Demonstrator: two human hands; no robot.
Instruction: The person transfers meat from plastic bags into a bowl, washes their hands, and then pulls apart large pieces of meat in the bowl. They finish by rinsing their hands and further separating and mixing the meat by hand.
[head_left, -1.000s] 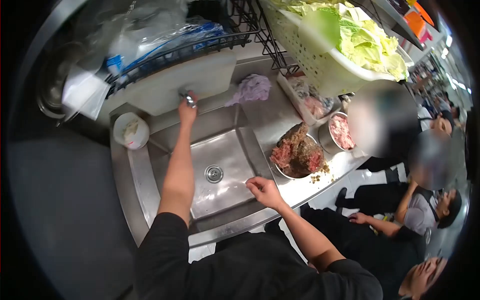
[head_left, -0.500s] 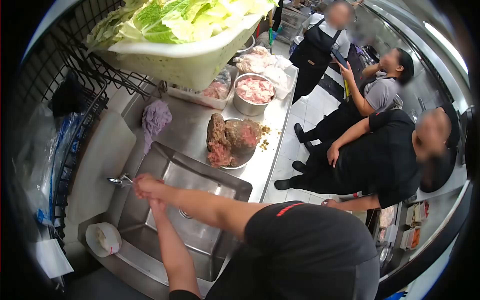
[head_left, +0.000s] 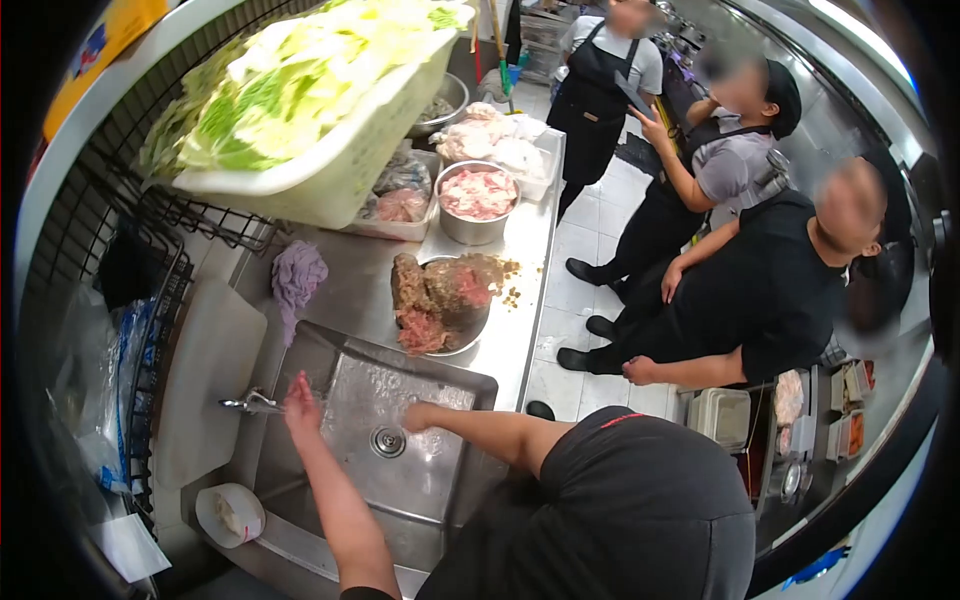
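My left hand (head_left: pixel 303 405) is beside the metal faucet (head_left: pixel 252 402), its fingers stretched out and nothing in it. Lower over the steel sink (head_left: pixel 410 490), my right hand (head_left: pixel 420 416) hangs near the drain (head_left: pixel 387 441); its fingers are blurred, and I cannot make out whether they are closed. Water splashes on the sink's bottom. Just past the sink's far edge stands a round metal bowl (head_left: pixel 472 338) heaped with seasoned, brownish-pink raw meat (head_left: pixel 435 295).
A purple cloth (head_left: pixel 297 275) lies by the sink. A white basket (head_left: pixel 330 190) of cut cabbage (head_left: pixel 290 90) is at the upper left. Beyond are a pot of pale meat (head_left: pixel 478 195) and tubs. A white round container (head_left: pixel 230 515) sits at the near corner. Several co-workers stand right.
My hands, clasped together at the faucet before, have come apart. The right one has moved away rightward over the sink, while the left stays by the faucet. The view has shifted slightly.
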